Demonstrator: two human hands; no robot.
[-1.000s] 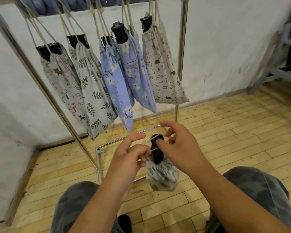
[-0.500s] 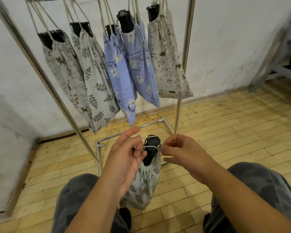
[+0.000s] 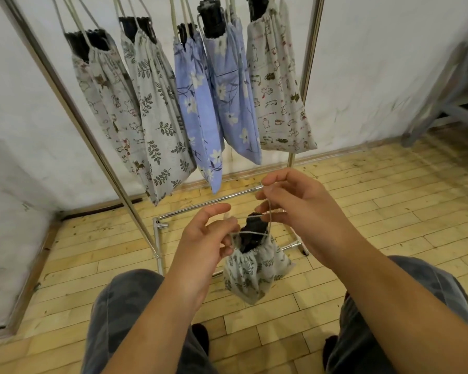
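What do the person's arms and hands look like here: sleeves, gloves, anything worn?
The left hand and right hand are bare: no gloves, watch or bracelet in view. The left forearm and right forearm are bare too, with no sleeve reaching into the picture. The trousers are mottled grey.

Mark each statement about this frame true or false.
1. The left hand and the right hand both pinch the drawstring of a leaf-print pouch. True.
2. Five hanging pouches are on the rack. True.
3. The leaf-print pouch lies on the floor. False: it hangs in the air from the drawstring.
4. Two hanging pouches are red. False: two are blue floral pouches; none is red.
5. The leaf-print pouch has something black sticking out of its top. True.
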